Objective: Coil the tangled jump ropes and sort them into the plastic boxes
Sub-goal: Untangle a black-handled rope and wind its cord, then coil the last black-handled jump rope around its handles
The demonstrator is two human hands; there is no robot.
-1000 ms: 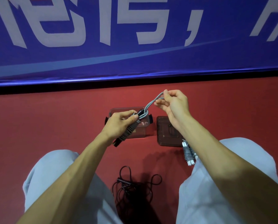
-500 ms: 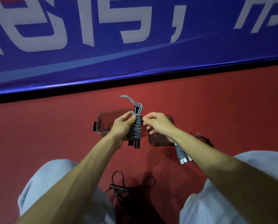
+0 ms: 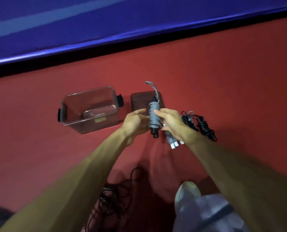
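Head view, sort in progress on red floor (image 3: 223,81). Clear plastic box (image 3: 89,109) sits left of a smaller brown box or lid (image 3: 139,101), cannot tell which. No rope seen in either, so boxing judged not yet begun. Black tangle (image 3: 116,198) near the knees is uncoiled and is the main work left. Coiled on the floor are black bundles (image 3: 204,128) and a grey bundle with white ends (image 3: 172,141). Grey rope (image 3: 153,116) is wound round its black handles and held upright. Right hand (image 3: 169,119) pinches it; left hand (image 3: 136,121) lies against it, grip blurred. Tail loop (image 3: 152,86) sticks up, seemingly untucked.
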